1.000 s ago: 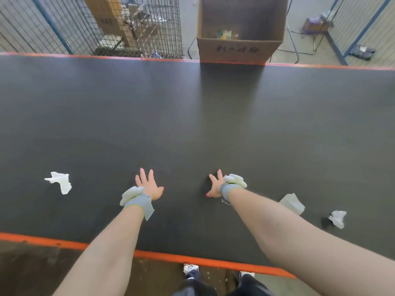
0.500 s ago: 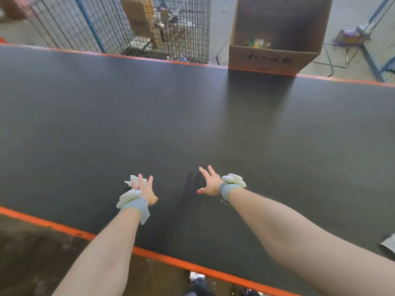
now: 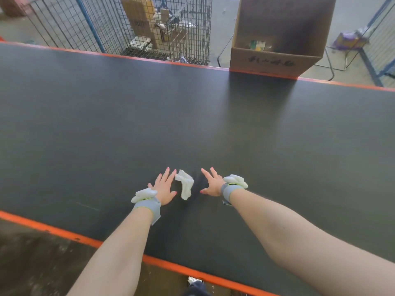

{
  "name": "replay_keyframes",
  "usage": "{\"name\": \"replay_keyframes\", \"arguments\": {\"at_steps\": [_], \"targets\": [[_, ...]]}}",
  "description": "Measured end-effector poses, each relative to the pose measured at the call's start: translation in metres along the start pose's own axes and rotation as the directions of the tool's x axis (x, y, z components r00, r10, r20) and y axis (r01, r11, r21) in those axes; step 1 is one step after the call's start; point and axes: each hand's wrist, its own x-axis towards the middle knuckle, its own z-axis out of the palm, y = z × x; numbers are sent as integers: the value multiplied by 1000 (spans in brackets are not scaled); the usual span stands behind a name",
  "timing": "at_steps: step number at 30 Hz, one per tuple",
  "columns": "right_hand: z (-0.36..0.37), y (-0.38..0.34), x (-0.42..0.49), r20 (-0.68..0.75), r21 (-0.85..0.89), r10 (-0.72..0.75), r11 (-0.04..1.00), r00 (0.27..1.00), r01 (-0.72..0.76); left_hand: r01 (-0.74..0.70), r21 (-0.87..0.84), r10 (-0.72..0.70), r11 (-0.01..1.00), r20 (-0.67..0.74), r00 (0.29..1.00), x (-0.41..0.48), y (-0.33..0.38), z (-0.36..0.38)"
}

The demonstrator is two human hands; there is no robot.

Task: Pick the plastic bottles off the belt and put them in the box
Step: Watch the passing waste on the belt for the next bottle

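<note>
Head view shows a wide dark grey conveyor belt with orange edging along its near and far sides, and two bare forearms reaching out over its near part. The left hand lies with its fingers straight and spread, released and grasping nothing, palm down over the belt; whether it touches the surface cannot be told. The right hand is likewise spread with straight fingers and holds nothing. Each wrist carries a grey band with a white padded piece on top. Between the two hands lies a crumpled white scrap, just beside the left fingertips and slightly apart from the right thumb; its material cannot be told. No plastic bottle shows on the visible stretch of belt. The open brown cardboard box stands against the far edge of the belt, to the right, with dark handwriting on its near wall and a few small items, greenish and yellow, lying inside at the bottom. To the far left stands a black wire mesh cage holding cardboard pieces.
</note>
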Motion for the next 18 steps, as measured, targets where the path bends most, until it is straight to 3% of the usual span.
{"name": "replay_keyframes", "arguments": {"at_steps": [7, 12, 15, 18], "targets": [[-6, -3, -4, 34, -6, 8, 1000, 999, -8, 164, 61, -167, 985, 38, 985, -1, -10, 8], [6, 6, -8, 148, -114, 196, 977, 969, -180, 248, 30, -250, 968, 118, 961, -4, -15, 19], [13, 17, -7, 126, -184, 261, 954, 957, -236, 207, 35, -209, 978, 196, 958, -6, -16, 19], [10, 17, -12, 12, -134, 301, 946, 954, -297, 136, -27, -132, 990, 118, 984, -5, -10, 12]]}}
